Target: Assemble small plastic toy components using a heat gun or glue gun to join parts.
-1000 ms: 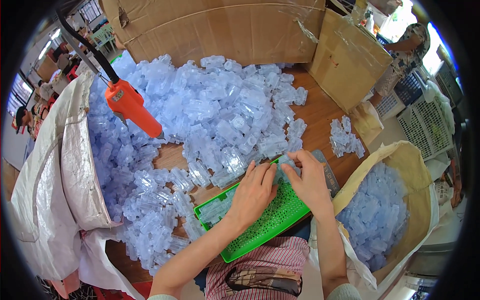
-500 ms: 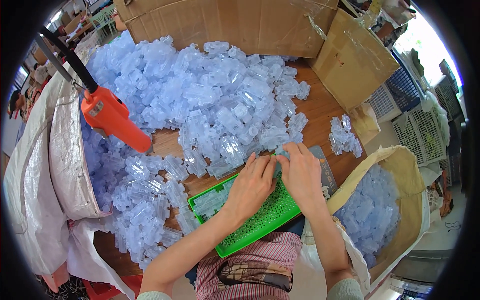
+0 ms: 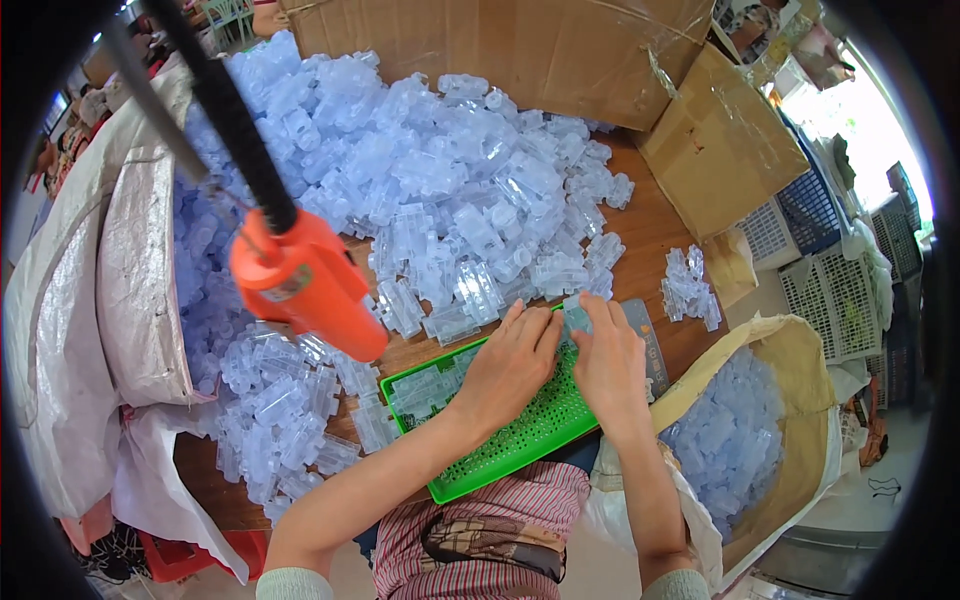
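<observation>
A shallow green perforated plastic tray (image 3: 520, 440) lies at the table's near edge, with a row of clear plastic pieces (image 3: 428, 388) along its far left side. My left hand (image 3: 508, 365) is over the tray's far side, fingers bent and close together; whatever is under the fingertips is hidden. Beside it, my right hand (image 3: 612, 368) curls at the far right corner. Its fingers and thumb close on a clear plastic piece (image 3: 577, 318), which shows between the two hands. Part of a grey flat device (image 3: 645, 335) shows just beyond my right hand.
A large heap of clear plastic pieces (image 3: 440, 170) covers the wooden table (image 3: 650, 225). An orange tool (image 3: 305, 285) hangs at left. At right are a small pile (image 3: 690, 285) and an open sack of pieces (image 3: 730, 430). Cardboard (image 3: 500, 60) stands behind.
The orange tool appears larger, lower and farther right in view. My right hand's fingers have shifted slightly at the tray's far corner. My left hand stays over the tray.
</observation>
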Motion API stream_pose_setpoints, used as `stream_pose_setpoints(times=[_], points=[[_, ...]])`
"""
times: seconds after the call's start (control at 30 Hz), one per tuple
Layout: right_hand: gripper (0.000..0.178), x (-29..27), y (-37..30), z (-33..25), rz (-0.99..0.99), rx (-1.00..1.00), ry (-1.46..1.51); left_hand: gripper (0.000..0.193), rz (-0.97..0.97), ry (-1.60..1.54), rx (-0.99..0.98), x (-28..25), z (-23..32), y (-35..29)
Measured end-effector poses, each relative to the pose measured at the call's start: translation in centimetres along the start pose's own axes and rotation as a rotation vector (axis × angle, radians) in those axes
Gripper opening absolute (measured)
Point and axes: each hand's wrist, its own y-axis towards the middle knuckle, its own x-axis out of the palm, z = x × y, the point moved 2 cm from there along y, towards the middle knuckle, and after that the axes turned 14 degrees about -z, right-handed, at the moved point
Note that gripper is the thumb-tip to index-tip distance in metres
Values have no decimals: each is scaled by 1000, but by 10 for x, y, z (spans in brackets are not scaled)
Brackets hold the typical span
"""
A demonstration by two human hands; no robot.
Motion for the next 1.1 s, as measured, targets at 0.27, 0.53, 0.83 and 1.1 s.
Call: stream_pose_setpoints(times=[0.27,0.53,0.83,1.1], points=[[40,-23,8,14,-132,3,230,42,74,67,35,-1,3,-1],[44,-19,4,14,-114,-158,182,54,-11,-18,-36,-1,-1,1],[34,12,-1,28,271,-195,752,50,35,-88,-35,0,-2,5],[36,24,-23,25,297,-165,91,51,35,-89,-33,0,0,2]])
